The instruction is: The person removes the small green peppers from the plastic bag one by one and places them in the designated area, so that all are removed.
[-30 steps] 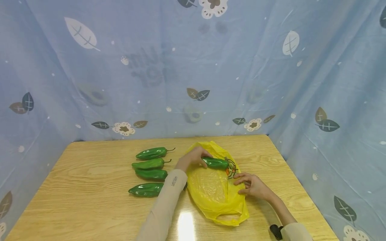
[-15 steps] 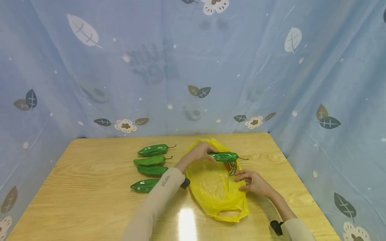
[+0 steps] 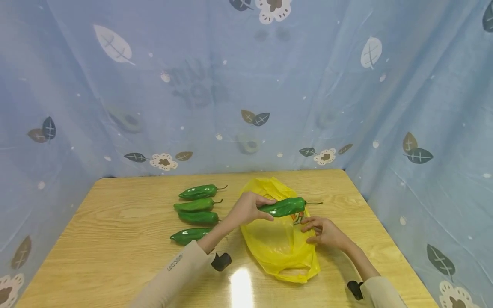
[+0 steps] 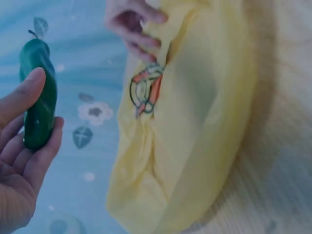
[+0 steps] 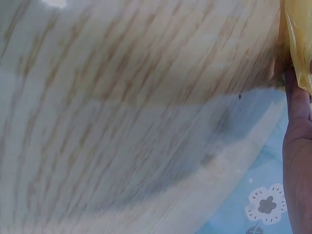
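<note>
My left hand [image 3: 249, 208] grips a long green pepper [image 3: 286, 207] by its tip end, stem pointing right, above the yellow plastic bag [image 3: 269, 252]. In the left wrist view, thumb and fingers wrap the pepper [image 4: 38, 97], which is apart from the bag [image 4: 195, 112]. My right hand [image 3: 327, 233] pinches the right edge of the bag beside its printed picture. In the right wrist view only part of that hand [image 5: 298, 141] shows, fingers at the bag's edge [image 5: 298, 39]. The bag lies on the table with its mouth spread.
Several more green peppers lie in a column left of the bag, from the far one [image 3: 198, 192] to the near one [image 3: 190, 235], which the left forearm partly covers. A blue patterned curtain [image 3: 215, 85] surrounds the wooden table [image 3: 108, 239].
My left hand has lifted the pepper off the bag, and its stem has come into view. The left forearm has swung leftward. My right hand stays on the bag's edge.
</note>
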Demonstrator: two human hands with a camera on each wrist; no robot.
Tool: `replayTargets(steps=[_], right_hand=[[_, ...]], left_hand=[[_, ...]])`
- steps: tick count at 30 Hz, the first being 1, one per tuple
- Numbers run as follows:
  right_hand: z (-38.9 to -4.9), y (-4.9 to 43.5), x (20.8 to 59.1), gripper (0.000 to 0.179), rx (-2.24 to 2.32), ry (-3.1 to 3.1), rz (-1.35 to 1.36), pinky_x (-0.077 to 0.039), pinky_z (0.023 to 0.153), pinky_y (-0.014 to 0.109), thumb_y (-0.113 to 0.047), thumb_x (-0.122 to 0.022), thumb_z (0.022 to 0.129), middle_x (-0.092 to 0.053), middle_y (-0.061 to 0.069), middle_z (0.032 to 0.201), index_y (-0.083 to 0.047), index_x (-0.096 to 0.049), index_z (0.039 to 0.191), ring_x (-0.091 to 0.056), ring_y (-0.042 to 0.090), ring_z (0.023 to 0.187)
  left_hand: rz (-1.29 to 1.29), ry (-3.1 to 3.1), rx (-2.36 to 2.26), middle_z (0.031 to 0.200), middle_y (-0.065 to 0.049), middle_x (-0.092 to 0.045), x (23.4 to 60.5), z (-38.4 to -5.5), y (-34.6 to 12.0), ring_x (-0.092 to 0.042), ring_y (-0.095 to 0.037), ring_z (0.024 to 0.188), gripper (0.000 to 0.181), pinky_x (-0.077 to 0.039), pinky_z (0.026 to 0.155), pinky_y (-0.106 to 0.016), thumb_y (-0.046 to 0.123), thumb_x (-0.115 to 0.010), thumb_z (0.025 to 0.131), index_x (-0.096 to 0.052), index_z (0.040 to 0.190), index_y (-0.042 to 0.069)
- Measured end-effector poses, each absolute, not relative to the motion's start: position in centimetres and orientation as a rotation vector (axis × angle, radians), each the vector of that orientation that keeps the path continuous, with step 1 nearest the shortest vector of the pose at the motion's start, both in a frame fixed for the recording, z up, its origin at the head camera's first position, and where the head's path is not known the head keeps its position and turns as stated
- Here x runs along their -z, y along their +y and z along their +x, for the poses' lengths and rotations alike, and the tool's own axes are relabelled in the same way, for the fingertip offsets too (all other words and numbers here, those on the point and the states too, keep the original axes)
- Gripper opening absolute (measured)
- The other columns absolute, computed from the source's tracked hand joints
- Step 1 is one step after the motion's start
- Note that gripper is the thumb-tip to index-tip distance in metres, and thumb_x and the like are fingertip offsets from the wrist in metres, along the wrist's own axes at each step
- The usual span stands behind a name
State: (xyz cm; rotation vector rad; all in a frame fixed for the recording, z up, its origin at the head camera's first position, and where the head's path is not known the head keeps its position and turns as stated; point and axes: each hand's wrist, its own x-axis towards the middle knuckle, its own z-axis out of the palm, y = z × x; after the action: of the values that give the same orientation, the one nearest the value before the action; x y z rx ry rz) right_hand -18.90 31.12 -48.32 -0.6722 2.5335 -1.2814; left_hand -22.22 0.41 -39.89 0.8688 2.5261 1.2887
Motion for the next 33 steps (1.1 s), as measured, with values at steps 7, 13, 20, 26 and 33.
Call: replayTargets(steps=[7, 13, 20, 26, 33], right_hand=[[-18.6, 31.2, 48.7, 0.027, 1.278, 2.535, -0.677, -0.042, 0.094, 0.061, -0.004, -0.075, 0.082, -0.054, 0.027, 0.128, 0.000, -0.069, 0.108, -0.042, 0.052, 0.123], [-18.7, 31.1, 48.8, 0.023, 1.290, 2.533, -0.700, -0.044, 0.091, 0.062, -0.003, -0.075, 0.081, -0.054, 0.027, 0.126, -0.003, -0.070, 0.104, -0.042, 0.053, 0.122], [-18.6, 31.1, 48.8, 0.025, 1.303, 2.532, -0.713, -0.043, 0.091, 0.063, -0.003, -0.075, 0.081, -0.053, 0.028, 0.126, 0.000, -0.069, 0.105, -0.042, 0.053, 0.122], [-18.5, 31.1, 48.6, 0.026, 1.306, 2.533, -0.714, -0.043, 0.091, 0.061, -0.004, -0.075, 0.081, -0.053, 0.029, 0.126, 0.002, -0.069, 0.106, -0.042, 0.053, 0.122], [-18.6, 30.9, 48.4, 0.027, 1.303, 2.539, -0.760, -0.043, 0.093, 0.055, -0.004, -0.075, 0.081, -0.053, 0.031, 0.124, 0.005, -0.068, 0.106, -0.042, 0.054, 0.119]], left_hand=[[0.866, 2.510, -1.271, 0.111, -0.003, -0.069, 40.0, -18.4, -2.0, -0.066, -0.021, 0.102, 0.042, -0.048, 0.069, -0.022, 0.020, -0.083, 0.073, -0.072, 0.113, 0.015], [0.858, 2.513, -1.267, 0.109, 0.001, -0.070, 40.0, -15.6, -3.6, -0.067, -0.012, 0.090, 0.042, -0.052, 0.075, -0.023, 0.018, -0.084, 0.071, -0.073, 0.111, 0.015], [0.908, 2.435, -1.400, 0.110, -0.002, -0.070, 40.4, -12.8, -4.3, -0.064, -0.014, 0.103, 0.043, -0.052, 0.083, -0.019, 0.008, -0.084, 0.069, -0.072, 0.110, 0.009], [0.956, 2.368, -1.479, 0.107, -0.004, -0.070, 40.7, -10.2, -4.8, -0.064, -0.010, 0.102, 0.043, -0.050, 0.082, -0.015, 0.008, -0.084, 0.066, -0.073, 0.107, 0.004], [0.889, 2.324, -1.505, 0.106, -0.004, -0.071, 41.2, -8.1, -5.8, -0.064, -0.007, 0.099, 0.042, -0.051, 0.078, -0.014, 0.004, -0.084, 0.066, -0.073, 0.106, 0.004]])
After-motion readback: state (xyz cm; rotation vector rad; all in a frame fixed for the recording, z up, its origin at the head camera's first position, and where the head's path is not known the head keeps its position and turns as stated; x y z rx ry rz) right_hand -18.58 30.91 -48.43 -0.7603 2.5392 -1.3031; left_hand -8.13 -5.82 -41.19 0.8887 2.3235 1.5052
